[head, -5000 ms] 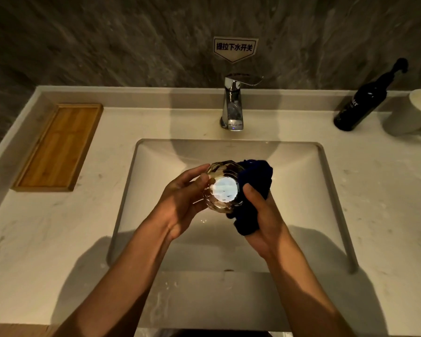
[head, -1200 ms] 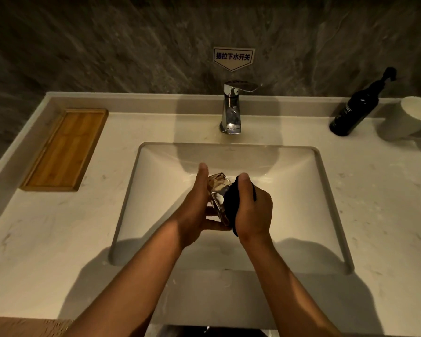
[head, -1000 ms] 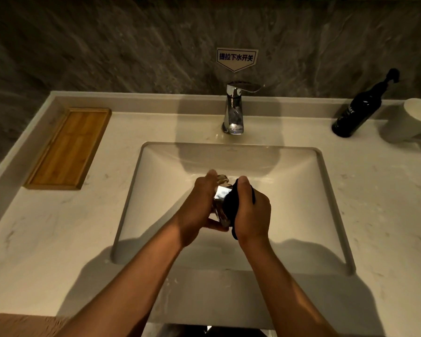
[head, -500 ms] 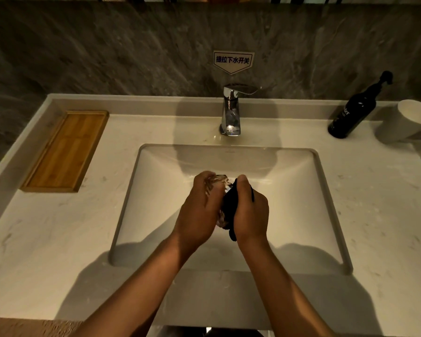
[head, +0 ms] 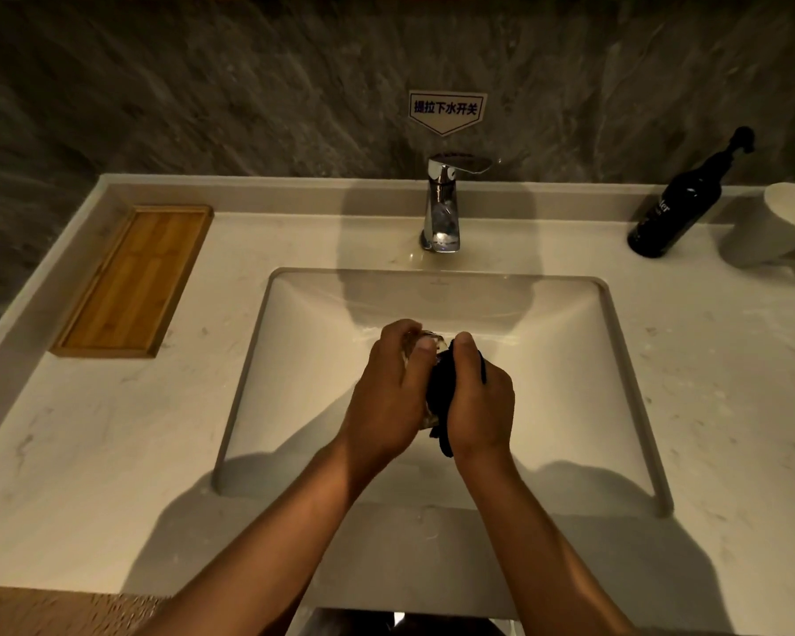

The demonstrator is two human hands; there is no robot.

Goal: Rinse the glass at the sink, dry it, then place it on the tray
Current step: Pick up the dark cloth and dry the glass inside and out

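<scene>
Over the middle of the white sink basin (head: pixel 294 360), my left hand (head: pixel 389 397) wraps around a clear glass (head: pixel 434 344); only a sliver of its rim shows between my fingers. My right hand (head: pixel 478 401) presses a dark blue cloth (head: pixel 441 392) against the glass from the right. Both hands touch each other around it. The empty wooden tray (head: pixel 134 277) lies on the counter at the far left. The chrome faucet (head: pixel 441 204) stands behind the basin, with no water running.
A dark pump bottle (head: pixel 680 204) and a white cup (head: pixel 781 231) stand at the back right of the pale stone counter (head: pixel 111 452). A small sign (head: pixel 446 110) hangs on the dark stone wall above the faucet.
Five seconds ago the glass faced me with the cloth beside it. Now my left hand covers the glass almost fully and the cloth is pressed tight against it; my left fingers closed further over it.
</scene>
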